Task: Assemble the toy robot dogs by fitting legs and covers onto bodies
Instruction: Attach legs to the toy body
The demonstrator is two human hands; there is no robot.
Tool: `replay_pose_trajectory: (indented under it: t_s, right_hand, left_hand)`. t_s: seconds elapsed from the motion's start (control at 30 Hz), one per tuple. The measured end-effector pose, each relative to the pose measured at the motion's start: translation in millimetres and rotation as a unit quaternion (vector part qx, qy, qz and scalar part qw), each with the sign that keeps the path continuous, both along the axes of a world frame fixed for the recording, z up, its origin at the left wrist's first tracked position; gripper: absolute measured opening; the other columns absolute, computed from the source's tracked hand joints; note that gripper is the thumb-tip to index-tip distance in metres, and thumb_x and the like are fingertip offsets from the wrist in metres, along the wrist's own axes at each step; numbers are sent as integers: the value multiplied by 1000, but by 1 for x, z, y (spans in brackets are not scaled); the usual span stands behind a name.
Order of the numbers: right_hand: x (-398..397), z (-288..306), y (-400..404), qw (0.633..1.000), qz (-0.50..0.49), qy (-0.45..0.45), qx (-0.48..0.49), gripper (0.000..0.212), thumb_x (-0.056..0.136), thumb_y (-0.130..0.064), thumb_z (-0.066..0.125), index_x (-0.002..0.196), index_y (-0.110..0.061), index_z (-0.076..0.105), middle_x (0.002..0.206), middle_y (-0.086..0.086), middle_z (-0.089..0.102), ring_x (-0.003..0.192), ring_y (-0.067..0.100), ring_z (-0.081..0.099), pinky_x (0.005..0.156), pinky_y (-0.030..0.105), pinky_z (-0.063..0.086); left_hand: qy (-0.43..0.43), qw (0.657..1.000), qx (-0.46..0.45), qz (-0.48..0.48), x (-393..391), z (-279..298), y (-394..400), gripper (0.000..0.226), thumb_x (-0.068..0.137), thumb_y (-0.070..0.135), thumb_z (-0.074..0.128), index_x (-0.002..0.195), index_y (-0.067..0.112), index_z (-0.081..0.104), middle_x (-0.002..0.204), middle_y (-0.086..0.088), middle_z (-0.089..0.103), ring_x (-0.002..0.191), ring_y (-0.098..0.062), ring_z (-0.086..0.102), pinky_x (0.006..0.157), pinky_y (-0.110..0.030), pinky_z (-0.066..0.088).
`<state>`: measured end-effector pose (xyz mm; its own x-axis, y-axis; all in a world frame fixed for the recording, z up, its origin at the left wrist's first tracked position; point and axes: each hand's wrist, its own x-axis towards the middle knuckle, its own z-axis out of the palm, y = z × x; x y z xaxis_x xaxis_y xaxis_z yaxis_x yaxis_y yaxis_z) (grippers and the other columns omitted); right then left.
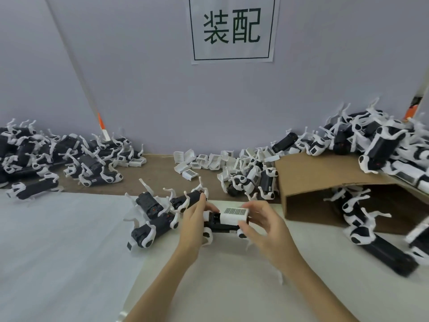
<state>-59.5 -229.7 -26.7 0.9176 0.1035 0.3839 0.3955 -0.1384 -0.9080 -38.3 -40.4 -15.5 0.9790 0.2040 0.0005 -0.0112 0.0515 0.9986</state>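
A black toy dog body [221,225] with white legs is held just above the table centre. My left hand [193,219] grips its left end. My right hand [262,226] pinches a white cover [234,214] with a barcode label, which lies on top of the body's right part. Three more black bodies with white legs [155,214] lie just left of my left hand. Loose white covers [197,162] are scattered along the wall behind.
A heap of toy dogs [58,156] lies at the far left, another heap [376,145] at the far right on a cardboard box [308,177]. More dogs [362,217] sit inside the box's open side. A white sheet [58,240] covers the table's left.
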Motion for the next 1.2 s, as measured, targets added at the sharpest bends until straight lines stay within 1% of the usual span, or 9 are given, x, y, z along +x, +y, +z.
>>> replay_pose_trajectory:
  t_s: [0.1, 0.27, 0.33, 0.47, 0.7, 0.77, 0.87, 1.03, 1.2]
  right_hand:
    - [-2, -6, 3, 995, -2, -31, -99, 35, 95, -16, 73, 123, -35, 62, 126, -20, 67, 127, 5, 59, 105, 27, 47]
    - [-3, -13, 7, 977, -27, -97, -189, 41, 99, -21, 68, 130, -45, 53, 131, -15, 55, 127, -4, 50, 96, 7, 42]
    - [-3, -14, 6, 974, -27, -105, -201, 41, 101, -23, 65, 133, -46, 51, 131, -17, 51, 129, -3, 48, 97, 9, 45]
    - [-3, -14, 7, 957, -43, -163, -235, 37, 104, -28, 61, 137, -40, 51, 132, -23, 53, 132, 4, 45, 93, 13, 50]
    - [-3, -15, 7, 955, -44, -180, -233, 32, 105, -26, 59, 136, -33, 56, 134, -22, 53, 132, 9, 45, 92, 18, 53]
    - [-6, -12, 11, 979, -29, -131, -156, 25, 106, -35, 55, 130, -36, 59, 132, -24, 55, 127, 5, 49, 88, 14, 50]
    - [-8, -5, 13, 1000, -11, 8, -24, 19, 105, -46, 52, 119, -42, 63, 104, -22, 65, 91, 4, 61, 69, 15, 48]
    - [-5, 10, -13, 983, 92, 131, -89, 29, 95, -50, 66, 120, -37, 67, 86, -14, 62, 77, 5, 64, 73, 19, 54]
    - [-5, 20, -37, 971, 136, 142, -137, 28, 90, -54, 74, 114, -38, 71, 94, -15, 71, 94, 13, 74, 88, 26, 52]
  left_hand:
    - [-3, 1000, -14, -16, 0, -2, 0, 50, 108, 52, 50, 77, 18, 69, 81, 12, 68, 80, -6, 60, 72, -29, 41]
    - [-53, 995, 38, -74, 0, -3, 5, 58, 105, 53, 50, 101, -3, 62, 83, -5, 66, 76, -8, 63, 64, -25, 42]
    - [-77, 989, 81, -95, 1, -3, 9, 55, 106, 50, 49, 101, -2, 65, 87, -11, 66, 81, -10, 62, 67, -20, 45]
    - [-88, 978, 145, -125, 2, -5, 12, 33, 109, 36, 56, 88, 15, 70, 78, 13, 61, 78, -4, 55, 71, -13, 41]
    - [-77, 976, 151, -139, 3, -4, 13, 27, 108, 29, 59, 91, 12, 72, 82, 11, 62, 80, -3, 55, 72, -11, 40]
    - [-68, 977, 143, -146, 2, -4, 13, 24, 107, 30, 60, 93, 16, 75, 90, 5, 67, 87, -5, 59, 80, -16, 43]
    - [-95, 969, 170, -151, -3, -1, 10, 21, 107, 28, 62, 96, 19, 76, 95, 6, 70, 91, -5, 61, 85, -23, 43]
    - [-214, 930, 239, -176, -8, 10, 12, 8, 106, 23, 66, 110, 23, 72, 95, 15, 71, 91, -2, 65, 80, -15, 49]
    - [-232, 913, 269, -199, -9, 8, 6, 35, 98, 44, 68, 130, 32, 62, 116, 15, 65, 117, -11, 63, 98, -18, 47]
